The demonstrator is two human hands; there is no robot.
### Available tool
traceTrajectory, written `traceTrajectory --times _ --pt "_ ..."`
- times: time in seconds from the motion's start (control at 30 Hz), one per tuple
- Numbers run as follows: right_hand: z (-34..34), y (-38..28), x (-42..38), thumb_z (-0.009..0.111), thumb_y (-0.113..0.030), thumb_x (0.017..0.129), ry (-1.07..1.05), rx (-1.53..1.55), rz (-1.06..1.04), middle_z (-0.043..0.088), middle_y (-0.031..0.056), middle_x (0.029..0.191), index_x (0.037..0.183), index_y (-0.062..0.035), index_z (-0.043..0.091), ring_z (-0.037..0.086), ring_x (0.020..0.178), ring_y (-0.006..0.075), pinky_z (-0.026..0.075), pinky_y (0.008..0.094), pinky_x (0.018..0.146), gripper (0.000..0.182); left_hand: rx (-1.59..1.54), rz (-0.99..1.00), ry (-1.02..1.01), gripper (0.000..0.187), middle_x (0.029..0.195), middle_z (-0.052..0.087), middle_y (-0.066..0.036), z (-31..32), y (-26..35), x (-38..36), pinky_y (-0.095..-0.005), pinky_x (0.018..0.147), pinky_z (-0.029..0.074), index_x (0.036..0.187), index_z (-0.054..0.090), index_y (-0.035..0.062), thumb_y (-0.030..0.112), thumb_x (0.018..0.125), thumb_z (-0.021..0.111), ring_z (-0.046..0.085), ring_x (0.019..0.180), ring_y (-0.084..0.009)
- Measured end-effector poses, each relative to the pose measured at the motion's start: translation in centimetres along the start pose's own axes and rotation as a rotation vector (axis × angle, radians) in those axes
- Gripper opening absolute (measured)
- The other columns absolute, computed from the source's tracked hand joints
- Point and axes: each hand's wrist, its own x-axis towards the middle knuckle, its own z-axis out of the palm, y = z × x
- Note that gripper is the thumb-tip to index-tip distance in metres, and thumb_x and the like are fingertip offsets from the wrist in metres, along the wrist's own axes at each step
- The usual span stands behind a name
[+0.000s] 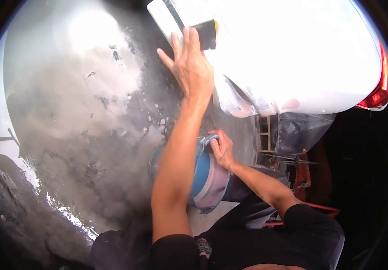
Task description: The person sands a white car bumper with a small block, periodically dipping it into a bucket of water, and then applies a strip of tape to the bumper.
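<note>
My left hand (193,72) reaches up to the lower edge of a white car body panel (293,49). Its fingers are stretched out and spread, with the fingertips over a dark flat pad with a yellow edge (208,35); the thumb is hidden. Lower down, my right hand (222,149) is closed round the rim of a blue bucket (201,173). The bucket is tilted toward me between my arms, its inside streaked with a pale pinkish-grey film. My left forearm hides part of it.
Wet, stained concrete floor (90,117) spreads out on the left. A red tail light (380,85) sits at the panel's right end. Dark plastic sheeting (299,132) hangs below the bodywork, near a red metal stand (302,173). Smoothed pinkish patches (289,105) mark the panel's lower corner.
</note>
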Motion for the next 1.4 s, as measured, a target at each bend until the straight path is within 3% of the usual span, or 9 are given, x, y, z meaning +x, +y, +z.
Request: traceTrajectory --times 0.43,0.57,0.63,0.77,0.9,1.07,1.13,1.23,1.4 --pt "-0.1 -0.3 1.0 0.059 -0.032 0.106 -0.019 0.039 0.023 0.068 0.0204 0.110 0.120 -0.0035 0.066 0.068 0.100 0.0443 0.054 0.0491 0.086 0.033 0.036 -0.008 -0.006 0.060 0.154 0.063 -0.021 0.2 -0.1 -1.9 -0.0718 0.129 0.005 0.152 0.061 0.0009 -0.002 0.092 0.063 0.043 0.156 -0.0448" --pt "-0.3 -0.7 1.1 0.059 -0.032 0.106 -0.032 0.048 0.030 0.068 0.0209 0.109 0.120 -0.0032 0.066 0.068 0.100 0.0440 0.054 0.0490 0.086 0.033 0.042 0.034 0.035 0.057 0.154 0.063 -0.020 0.9 -1.6 4.1 -0.0722 0.129 0.005 0.149 0.063 0.0004 -0.002 0.092 0.064 0.043 0.156 -0.0446" --pt "-0.2 -1.0 1.0 0.052 -0.045 0.112 0.013 0.040 -0.010 0.067 0.0176 0.100 0.119 -0.0022 0.066 0.068 0.087 0.0365 0.053 0.0435 0.080 0.045 0.020 0.019 0.054 0.054 0.154 0.064 -0.018 1.0 -1.5 3.7 -0.0727 0.129 0.006 0.149 0.063 0.0002 -0.001 0.095 0.063 0.043 0.156 -0.0445" --pt "0.0 -0.5 1.1 0.052 -0.045 0.112 0.016 0.060 -0.013 0.067 0.0175 0.101 0.119 -0.0018 0.065 0.068 0.088 0.0363 0.053 0.0433 0.080 0.046 0.082 -0.027 0.013 0.051 0.154 0.064 -0.018 1.1 -0.6 0.4 -0.0739 0.128 0.007 0.149 0.063 0.0000 0.002 0.099 0.058 0.043 0.156 -0.0446" --pt "-0.2 -0.5 1.4 0.052 -0.047 0.112 0.006 0.019 -0.036 0.067 0.0175 0.102 0.119 -0.0015 0.066 0.069 0.090 0.0364 0.053 0.0428 0.081 0.048 0.055 0.049 0.050 0.052 0.152 0.064 -0.023 1.0 -2.2 7.1 -0.0767 0.127 0.005 0.146 0.062 -0.0028 -0.004 0.095 0.060 0.042 0.156 -0.0459" --pt "-0.2 -0.8 0.8 0.051 -0.050 0.111 -0.003 0.073 0.003 0.067 0.0171 0.102 0.118 -0.0018 0.066 0.070 0.091 0.0361 0.054 0.0421 0.082 0.051 0.039 0.034 0.056 0.050 0.150 0.065 -0.024 1.4 -1.2 2.5 -0.0763 0.127 0.007 0.145 0.063 -0.0027 -0.004 0.095 0.059 0.045 0.154 -0.0472" --pt "-0.3 -0.5 1.3 0.059 -0.035 0.107 -0.018 0.054 -0.007 0.067 0.0207 0.107 0.119 -0.0032 0.067 0.069 0.097 0.0426 0.054 0.0483 0.084 0.035 0.055 0.040 0.081 0.048 0.149 0.066 -0.025 1.4 -0.8 3.2 -0.0762 0.127 0.007 0.143 0.064 -0.0025 -0.004 0.095 0.059 0.045 0.154 -0.0480" --pt "-0.2 -0.6 1.1 0.059 -0.035 0.107 -0.012 0.066 0.011 0.068 0.0202 0.106 0.120 -0.0033 0.067 0.069 0.095 0.0427 0.054 0.0482 0.084 0.035 0.047 0.068 0.101 0.046 0.148 0.066 -0.026 1.9 -2.6 8.0 -0.0745 0.128 0.007 0.142 0.063 -0.0037 -0.001 0.097 0.059 0.045 0.154 -0.0466" --pt "0.0 -0.1 0.8 0.056 -0.040 0.109 0.007 0.058 -0.041 0.068 0.0189 0.104 0.119 -0.0026 0.067 0.070 0.094 0.0394 0.054 0.0453 0.084 0.041 0.029 -0.019 0.033 0.049 0.154 0.063 -0.021 1.3 -0.8 2.4 -0.0733 0.129 0.007 0.149 0.062 -0.0021 0.001 0.101 0.056 0.042 0.157 -0.0427"
